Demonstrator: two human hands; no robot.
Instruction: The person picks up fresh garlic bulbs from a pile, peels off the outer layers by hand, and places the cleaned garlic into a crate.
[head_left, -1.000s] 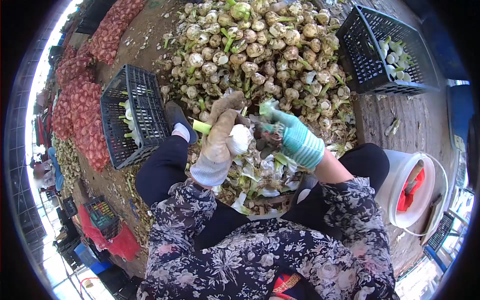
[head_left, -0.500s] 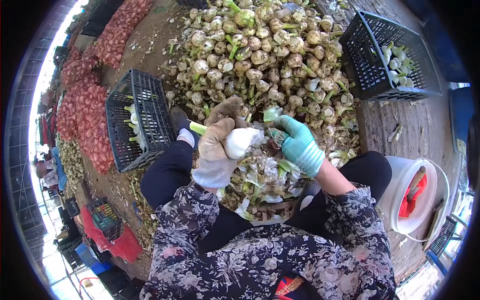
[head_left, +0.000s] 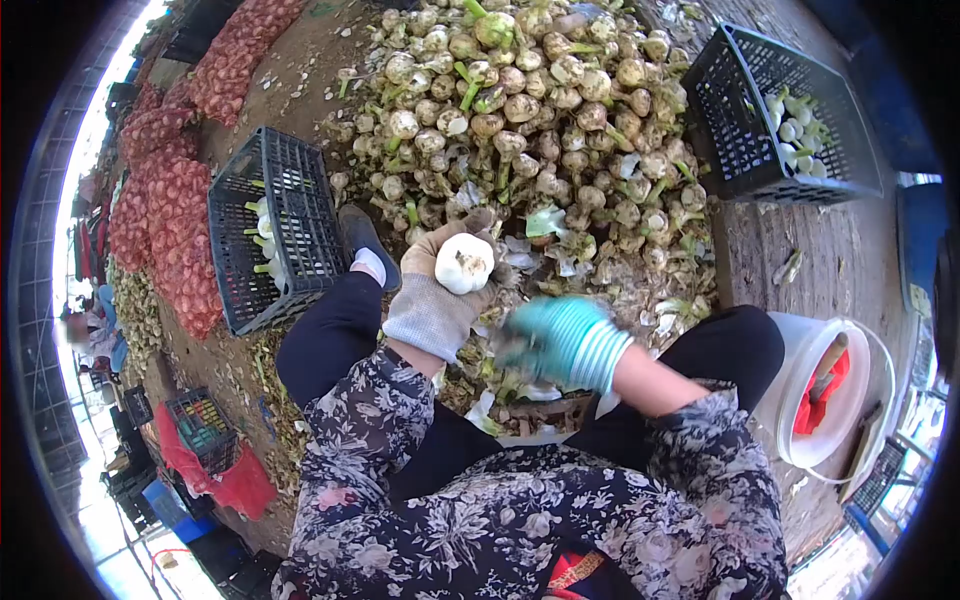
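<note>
My left hand [head_left: 432, 298], in a tan and grey work glove, grips a white, peeled garlic bulb [head_left: 464, 264] with its root end facing up toward me. To the right and slightly lower is my right hand [head_left: 560, 342], in a teal glove with a striped cuff. Motion smears its fingers, so what they hold, if anything, is hidden. Below both hands lies a litter of garlic skins [head_left: 482, 412]. Just beyond my left hand rises a large pile of unpeeled garlic bulbs [head_left: 520, 107], some with green stalks.
Black crates with cleaned garlic stand at left [head_left: 282, 225] and upper right [head_left: 740, 150]. A white bucket [head_left: 785, 400] holding a red cloth and a handled tool is by my right knee. Red mesh sacks [head_left: 170, 225] line the left side. A person [head_left: 100, 330] is at far left.
The garlic bulb has been turned so its root end shows, and its green stalk is out of sight. My right hand has drawn away from it, down and toward me.
</note>
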